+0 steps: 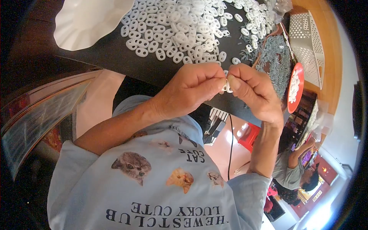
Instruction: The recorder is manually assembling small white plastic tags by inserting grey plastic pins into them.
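My left hand [197,86] and my right hand [255,92] meet in front of my chest, close to the table's near edge. Both are closed, thumbs and forefingers pinching one small white plastic piece with holes [227,88]. Fingertips cover most of that piece. Beyond my hands, a big heap of white oval two-hole plastic pieces [159,36] spreads over the dark table [96,57]. To the right of the heap lies a pile of tiny grey parts [274,57], too small to make out singly.
A white wavy-edged dish [86,23] sits at the far left. On the right are a red plate [290,105] holding white pieces and a white perforated basket [306,46]. A red stool [250,138] stands below. Another person [289,168] sits at the lower right.
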Action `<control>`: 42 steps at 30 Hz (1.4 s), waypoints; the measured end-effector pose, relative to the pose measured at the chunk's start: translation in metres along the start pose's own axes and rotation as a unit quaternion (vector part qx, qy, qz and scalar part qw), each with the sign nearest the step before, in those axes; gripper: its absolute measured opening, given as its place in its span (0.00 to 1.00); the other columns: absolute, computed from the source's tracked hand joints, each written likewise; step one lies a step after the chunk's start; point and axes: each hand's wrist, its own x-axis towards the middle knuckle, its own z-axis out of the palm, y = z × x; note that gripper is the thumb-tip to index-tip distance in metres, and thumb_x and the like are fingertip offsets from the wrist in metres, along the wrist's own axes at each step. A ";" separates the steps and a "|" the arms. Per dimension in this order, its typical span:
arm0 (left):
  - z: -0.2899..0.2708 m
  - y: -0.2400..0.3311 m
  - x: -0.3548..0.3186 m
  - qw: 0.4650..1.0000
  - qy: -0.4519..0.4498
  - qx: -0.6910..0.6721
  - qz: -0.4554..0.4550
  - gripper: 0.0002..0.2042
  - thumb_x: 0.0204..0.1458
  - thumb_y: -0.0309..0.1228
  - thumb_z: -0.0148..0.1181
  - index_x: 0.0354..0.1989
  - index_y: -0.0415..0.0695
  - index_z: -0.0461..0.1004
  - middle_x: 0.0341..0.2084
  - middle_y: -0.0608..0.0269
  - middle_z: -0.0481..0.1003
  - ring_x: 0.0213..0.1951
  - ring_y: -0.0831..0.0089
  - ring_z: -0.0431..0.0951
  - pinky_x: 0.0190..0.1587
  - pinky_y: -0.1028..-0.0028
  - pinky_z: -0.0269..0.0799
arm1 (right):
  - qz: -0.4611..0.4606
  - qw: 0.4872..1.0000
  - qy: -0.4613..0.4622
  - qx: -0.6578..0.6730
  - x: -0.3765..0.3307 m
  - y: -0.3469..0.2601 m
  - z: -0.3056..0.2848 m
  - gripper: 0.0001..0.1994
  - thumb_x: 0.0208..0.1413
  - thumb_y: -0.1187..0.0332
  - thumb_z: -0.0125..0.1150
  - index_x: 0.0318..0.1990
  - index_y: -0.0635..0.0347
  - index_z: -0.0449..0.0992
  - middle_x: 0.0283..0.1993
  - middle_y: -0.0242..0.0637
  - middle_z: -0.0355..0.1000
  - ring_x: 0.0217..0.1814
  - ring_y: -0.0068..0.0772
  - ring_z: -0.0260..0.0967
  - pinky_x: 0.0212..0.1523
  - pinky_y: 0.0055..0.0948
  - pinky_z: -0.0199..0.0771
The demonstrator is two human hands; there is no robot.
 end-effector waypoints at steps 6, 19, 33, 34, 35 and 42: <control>0.002 -0.003 0.001 1.000 0.016 0.006 0.026 0.10 0.61 0.34 0.50 0.31 0.40 0.70 0.17 0.74 0.63 0.18 0.88 0.57 0.19 0.84 0.51 | 0.061 0.997 0.032 0.037 -0.005 0.001 0.002 0.11 0.64 0.65 0.51 0.35 0.65 0.71 0.25 0.32 0.66 0.28 0.20 0.59 0.29 0.24 0.61; 0.002 -0.003 0.000 0.999 0.029 -0.038 0.020 0.09 0.59 0.30 0.51 0.36 0.36 0.74 0.21 0.66 0.72 0.20 0.80 0.70 0.24 0.80 0.65 | -0.125 0.924 0.209 -0.296 -0.011 -0.001 0.029 0.21 0.42 0.62 0.73 0.40 0.62 0.71 0.30 0.36 0.65 0.25 0.31 0.62 0.24 0.27 0.64; 0.011 0.004 0.005 0.998 0.051 -0.039 0.019 0.10 0.57 0.33 0.56 0.32 0.38 0.74 0.18 0.74 0.67 0.19 0.88 0.62 0.21 0.84 0.56 | -0.163 0.922 0.181 -0.302 -0.018 0.000 0.026 0.19 0.43 0.68 0.70 0.41 0.64 0.72 0.34 0.44 0.69 0.30 0.46 0.71 0.26 0.38 0.72; 0.010 0.004 0.005 0.998 0.051 -0.039 0.012 0.10 0.57 0.33 0.57 0.32 0.38 0.74 0.18 0.74 0.67 0.19 0.88 0.62 0.21 0.84 0.55 | -0.163 0.922 0.181 -0.301 -0.018 0.000 0.026 0.19 0.43 0.68 0.70 0.41 0.64 0.72 0.34 0.44 0.69 0.30 0.46 0.71 0.26 0.38 0.72; 0.010 0.004 0.005 0.998 0.051 -0.039 0.012 0.10 0.57 0.33 0.57 0.32 0.38 0.74 0.18 0.74 0.67 0.19 0.88 0.62 0.21 0.84 0.55 | -0.158 0.923 0.182 -0.300 -0.018 0.000 0.026 0.18 0.43 0.68 0.70 0.41 0.64 0.72 0.34 0.44 0.69 0.29 0.46 0.70 0.26 0.37 0.72; 0.011 0.003 0.005 0.998 0.055 -0.026 0.018 0.09 0.57 0.33 0.57 0.32 0.38 0.74 0.16 0.74 0.66 0.18 0.88 0.61 0.19 0.83 0.54 | -0.163 0.923 0.190 -0.293 -0.021 -0.001 0.028 0.17 0.45 0.70 0.68 0.42 0.66 0.73 0.33 0.43 0.68 0.28 0.45 0.70 0.25 0.37 0.71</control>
